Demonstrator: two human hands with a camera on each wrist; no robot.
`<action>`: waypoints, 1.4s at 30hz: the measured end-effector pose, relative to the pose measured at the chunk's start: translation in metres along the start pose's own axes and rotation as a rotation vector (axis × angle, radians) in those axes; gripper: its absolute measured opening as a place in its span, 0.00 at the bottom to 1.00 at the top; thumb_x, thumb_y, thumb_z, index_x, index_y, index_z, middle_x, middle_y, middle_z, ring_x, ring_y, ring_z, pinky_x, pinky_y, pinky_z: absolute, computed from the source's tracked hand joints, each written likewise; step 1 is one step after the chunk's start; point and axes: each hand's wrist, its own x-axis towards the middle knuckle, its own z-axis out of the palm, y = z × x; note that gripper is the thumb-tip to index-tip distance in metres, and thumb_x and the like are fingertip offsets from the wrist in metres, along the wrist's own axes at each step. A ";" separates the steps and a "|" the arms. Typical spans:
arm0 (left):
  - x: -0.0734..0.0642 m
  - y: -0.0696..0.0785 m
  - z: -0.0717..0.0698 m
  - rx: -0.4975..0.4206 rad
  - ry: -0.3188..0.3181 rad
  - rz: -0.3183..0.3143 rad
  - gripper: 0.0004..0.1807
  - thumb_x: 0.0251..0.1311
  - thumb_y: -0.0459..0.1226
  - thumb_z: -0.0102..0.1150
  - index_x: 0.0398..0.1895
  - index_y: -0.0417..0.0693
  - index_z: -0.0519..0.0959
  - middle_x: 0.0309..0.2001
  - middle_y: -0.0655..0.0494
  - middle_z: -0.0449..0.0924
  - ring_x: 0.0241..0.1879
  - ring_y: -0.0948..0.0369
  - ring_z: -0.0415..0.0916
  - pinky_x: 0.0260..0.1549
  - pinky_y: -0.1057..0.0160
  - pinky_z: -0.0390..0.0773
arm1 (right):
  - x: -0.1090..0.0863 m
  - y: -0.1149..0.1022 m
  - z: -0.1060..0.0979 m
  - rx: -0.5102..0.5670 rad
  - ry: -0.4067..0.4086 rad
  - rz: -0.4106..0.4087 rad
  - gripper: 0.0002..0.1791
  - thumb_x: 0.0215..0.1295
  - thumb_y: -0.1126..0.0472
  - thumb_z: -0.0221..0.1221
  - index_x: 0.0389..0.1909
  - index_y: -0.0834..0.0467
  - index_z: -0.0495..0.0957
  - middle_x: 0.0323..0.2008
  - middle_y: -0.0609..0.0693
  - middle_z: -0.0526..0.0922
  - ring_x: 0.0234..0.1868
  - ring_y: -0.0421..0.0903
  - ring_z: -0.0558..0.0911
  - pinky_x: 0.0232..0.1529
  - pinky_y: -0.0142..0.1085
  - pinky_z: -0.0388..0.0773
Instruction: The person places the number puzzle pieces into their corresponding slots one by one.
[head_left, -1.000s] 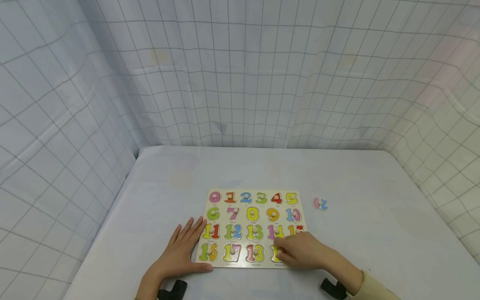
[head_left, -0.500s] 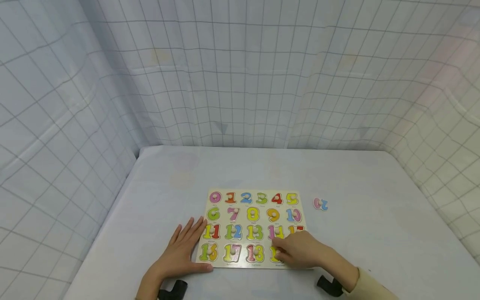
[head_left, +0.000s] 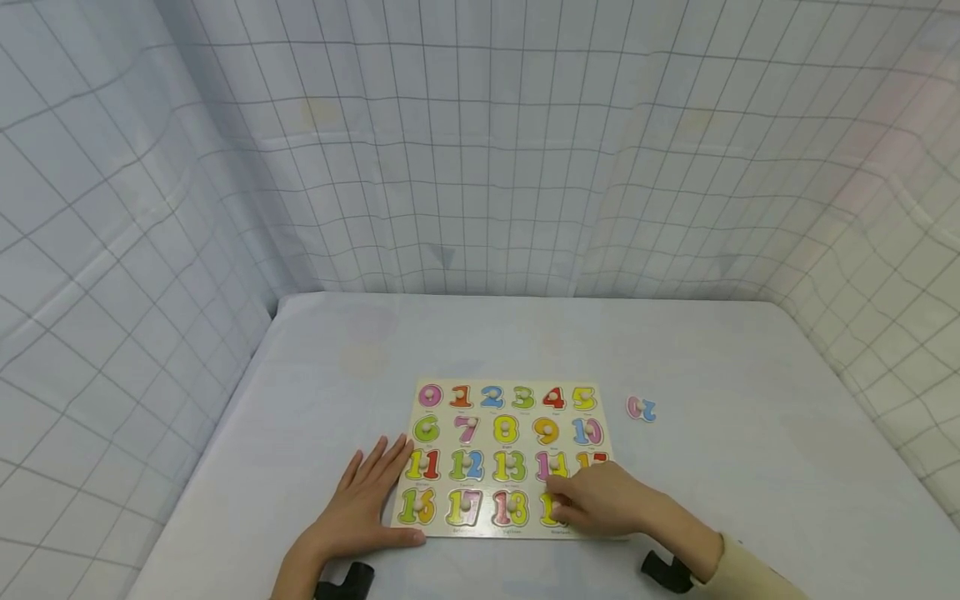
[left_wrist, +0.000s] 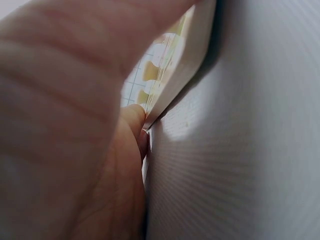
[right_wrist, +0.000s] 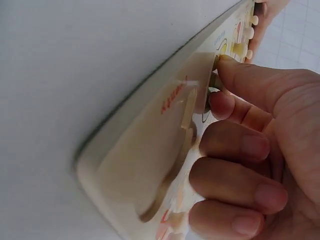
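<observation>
A cream number puzzle board [head_left: 486, 447] lies flat on the table, with knobbed number pieces in its rows. My left hand [head_left: 360, 512] rests along its left edge, fingers straight and spread, the thumb by the near left corner. At the bottom row, right of the 18, my right hand [head_left: 609, 502] pinches a yellow number puzzle piece [head_left: 547, 507] between thumb and forefinger; the hand hides most of it. The right wrist view shows the other fingers curled, and an unfilled recess [right_wrist: 175, 170] at the board's corner.
A loose pink and blue number piece [head_left: 641, 408] lies on the white table [head_left: 712, 358], right of the board. Black wrist devices [head_left: 348, 579] sit beside both wrists. White gridded curtains [head_left: 480, 167] enclose the back and sides.
The right hand and its wrist shift very slightly and stay at the same piece. The left hand and board look unmoved.
</observation>
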 end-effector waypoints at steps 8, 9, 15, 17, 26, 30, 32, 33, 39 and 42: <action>-0.001 -0.002 0.001 -0.003 0.025 0.032 0.64 0.36 0.69 0.64 0.74 0.45 0.54 0.74 0.51 0.48 0.72 0.49 0.38 0.66 0.45 0.33 | -0.014 0.051 -0.025 0.006 0.246 0.125 0.08 0.66 0.46 0.57 0.35 0.44 0.71 0.15 0.36 0.63 0.15 0.32 0.62 0.17 0.27 0.59; -0.001 -0.002 0.001 0.000 0.023 0.030 0.64 0.36 0.70 0.64 0.74 0.45 0.54 0.74 0.51 0.48 0.72 0.49 0.38 0.66 0.45 0.33 | -0.016 0.061 -0.029 -0.032 0.282 0.160 0.09 0.66 0.48 0.58 0.37 0.47 0.71 0.15 0.37 0.64 0.16 0.33 0.62 0.17 0.27 0.60; -0.002 0.000 -0.001 -0.001 -0.014 0.000 0.65 0.35 0.70 0.63 0.74 0.46 0.53 0.74 0.52 0.47 0.72 0.50 0.37 0.66 0.44 0.33 | -0.031 0.110 -0.039 -0.208 0.307 0.307 0.15 0.63 0.54 0.62 0.44 0.57 0.72 0.26 0.42 0.73 0.20 0.37 0.67 0.22 0.32 0.68; -0.002 0.000 -0.001 0.006 -0.020 -0.006 0.65 0.34 0.71 0.63 0.74 0.46 0.53 0.74 0.52 0.47 0.72 0.50 0.37 0.66 0.44 0.33 | -0.034 0.118 -0.039 -0.215 0.296 0.310 0.15 0.63 0.55 0.61 0.44 0.58 0.71 0.28 0.43 0.74 0.22 0.39 0.67 0.23 0.33 0.69; -0.001 0.000 -0.001 0.009 -0.021 -0.005 0.65 0.35 0.71 0.63 0.74 0.47 0.52 0.74 0.53 0.46 0.73 0.50 0.36 0.66 0.45 0.32 | -0.036 0.129 -0.041 -0.217 0.290 0.363 0.14 0.65 0.60 0.59 0.50 0.58 0.71 0.38 0.53 0.81 0.27 0.44 0.77 0.33 0.45 0.80; -0.001 -0.001 -0.001 0.012 -0.019 -0.009 0.65 0.34 0.71 0.63 0.74 0.47 0.53 0.74 0.52 0.46 0.73 0.50 0.36 0.66 0.44 0.32 | -0.033 0.131 -0.042 -0.245 0.273 0.349 0.11 0.66 0.62 0.58 0.47 0.57 0.71 0.31 0.50 0.78 0.26 0.44 0.75 0.31 0.43 0.78; 0.000 -0.001 -0.001 0.014 -0.017 -0.011 0.65 0.34 0.71 0.63 0.74 0.47 0.53 0.74 0.53 0.46 0.73 0.50 0.36 0.66 0.45 0.32 | -0.031 0.132 -0.043 -0.263 0.258 0.346 0.07 0.67 0.62 0.57 0.43 0.55 0.70 0.26 0.47 0.74 0.23 0.43 0.71 0.27 0.39 0.74; 0.000 -0.001 0.000 0.014 -0.015 -0.011 0.65 0.34 0.71 0.63 0.74 0.47 0.53 0.74 0.53 0.46 0.73 0.50 0.36 0.66 0.45 0.32 | -0.030 0.132 -0.043 -0.264 0.249 0.345 0.06 0.67 0.62 0.57 0.40 0.54 0.69 0.24 0.45 0.71 0.23 0.43 0.68 0.26 0.37 0.71; -0.001 -0.001 0.000 0.011 -0.012 -0.005 0.65 0.35 0.71 0.63 0.74 0.47 0.53 0.74 0.53 0.46 0.73 0.51 0.36 0.66 0.45 0.32 | -0.028 0.131 -0.049 -0.279 0.197 0.342 0.07 0.69 0.60 0.55 0.33 0.53 0.66 0.20 0.44 0.64 0.22 0.43 0.67 0.26 0.36 0.67; -0.001 -0.001 0.000 0.005 -0.016 -0.006 0.65 0.35 0.71 0.63 0.74 0.47 0.53 0.74 0.53 0.46 0.73 0.50 0.36 0.66 0.45 0.32 | -0.031 0.127 -0.052 -0.301 0.181 0.342 0.08 0.69 0.58 0.55 0.32 0.54 0.66 0.19 0.44 0.63 0.22 0.43 0.66 0.26 0.36 0.68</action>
